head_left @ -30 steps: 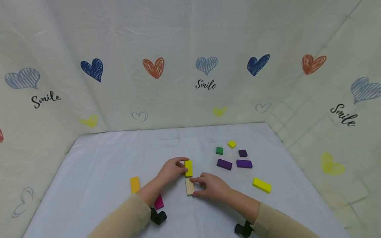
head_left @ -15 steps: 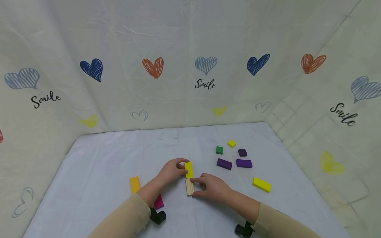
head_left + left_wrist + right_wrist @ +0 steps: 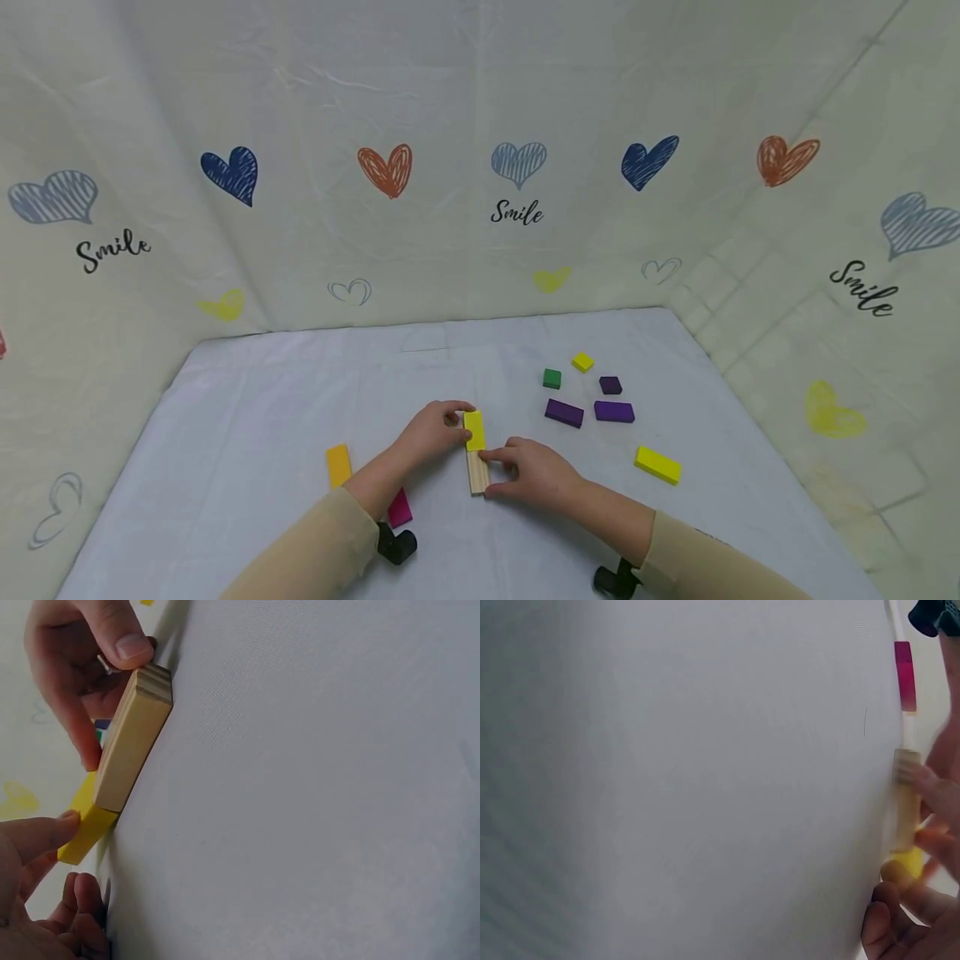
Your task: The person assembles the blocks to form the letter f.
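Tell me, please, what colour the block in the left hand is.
The block in the left hand is yellow, which shows best in the head view.

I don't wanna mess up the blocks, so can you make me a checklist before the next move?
1. Left hand pinches the yellow rectangular block: ok.
2. Right hand holds the pale, rectangular wooden block: ok.
3. Those two blocks touch end to end: ok.
4. Two long purple rectangular blocks lie apart from both hands: ok.
5. Magenta block fully seen from the head camera: not ok, the left forearm covers part.
6. Grip firm enough: cannot tell.
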